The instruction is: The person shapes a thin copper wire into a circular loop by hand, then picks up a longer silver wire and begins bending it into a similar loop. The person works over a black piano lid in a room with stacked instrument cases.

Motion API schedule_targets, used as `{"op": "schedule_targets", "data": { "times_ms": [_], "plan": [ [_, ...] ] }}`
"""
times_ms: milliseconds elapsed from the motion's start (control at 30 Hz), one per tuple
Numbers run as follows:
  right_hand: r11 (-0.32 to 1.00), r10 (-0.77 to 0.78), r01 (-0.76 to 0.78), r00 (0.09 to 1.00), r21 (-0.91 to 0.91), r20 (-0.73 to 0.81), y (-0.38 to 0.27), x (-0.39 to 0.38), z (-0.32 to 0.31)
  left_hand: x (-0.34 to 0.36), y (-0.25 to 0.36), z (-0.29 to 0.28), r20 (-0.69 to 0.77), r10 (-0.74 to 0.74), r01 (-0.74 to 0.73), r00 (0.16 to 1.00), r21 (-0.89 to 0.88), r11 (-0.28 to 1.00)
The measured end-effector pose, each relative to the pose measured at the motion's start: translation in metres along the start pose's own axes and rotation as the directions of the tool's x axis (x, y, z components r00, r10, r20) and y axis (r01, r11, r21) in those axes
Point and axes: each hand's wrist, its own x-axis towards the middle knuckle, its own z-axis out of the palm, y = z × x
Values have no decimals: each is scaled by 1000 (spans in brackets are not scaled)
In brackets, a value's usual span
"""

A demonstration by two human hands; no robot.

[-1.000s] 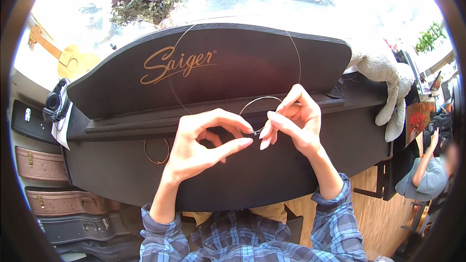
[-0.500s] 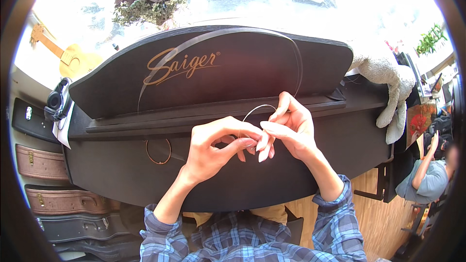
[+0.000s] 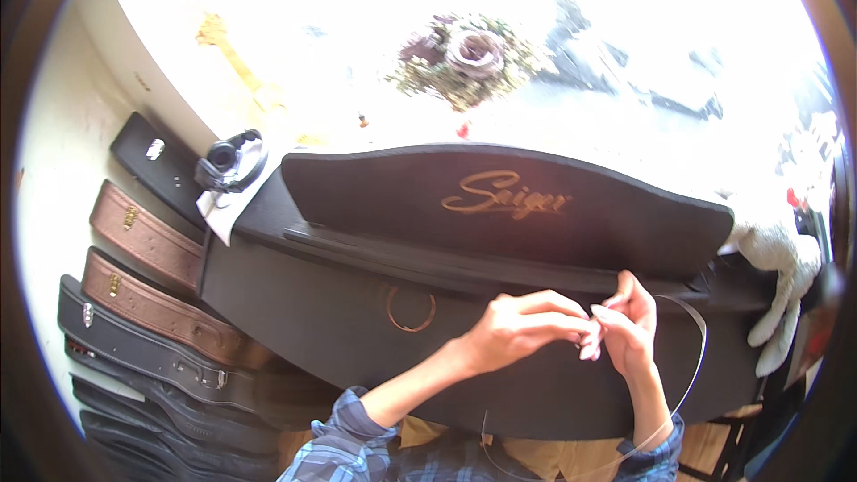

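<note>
My left hand and my right hand meet fingertip to fingertip above the black desktop, right of centre. Both pinch a thin, pale string, wire-like in look. From my right hand it bows out in a wide loop, passes my right forearm and ends low near my lap. The part between my fingers is too small and blurred to make out. A copper-coloured coiled string lies on the desktop, left of my hands. Behind them rises a black music rest with gold lettering.
Black and brown instrument cases line the left side. Black headphones sit on white paper at the desktop's far left corner. A pale plush toy hangs over the right end. A dried flower bunch is beyond the music rest.
My view has swung left, so the desk appears shifted right and lower. The string's loop, formerly arched over the music rest, now hangs right of my hands. My hands stay together.
</note>
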Motion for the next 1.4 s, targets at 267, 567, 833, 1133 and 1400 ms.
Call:
{"op": "schedule_targets", "data": {
  "times_ms": [267, 567, 833, 1133, 1400],
  "plan": [
    [999, -39, 38, 999, -36, -34, 0, 2, 4, 0, -3, -3, 33, 56, -58, 998, 57, 997],
    [998, 30, -25, 997, -62, 76, -11, 2, 3, -1, -7, 7, -59, 36, -27, 998, 146, 989],
    [1000, 15, -15, 1000, 24, 23, -8, 1, 6, -6, -8, 11, -74, 5, 12, 997, 225, 974],
    [998, 61, -61, 998, -13, 35, -6, 2, 3, -7, -8, 8, -32, 80, -65, 996, 327, 943],
    [998, 64, -64, 998, -24, 18, -8, 2, 4, -7, -10, 11, -45, 77, -60, 996, 297, 953]
  ]
}}
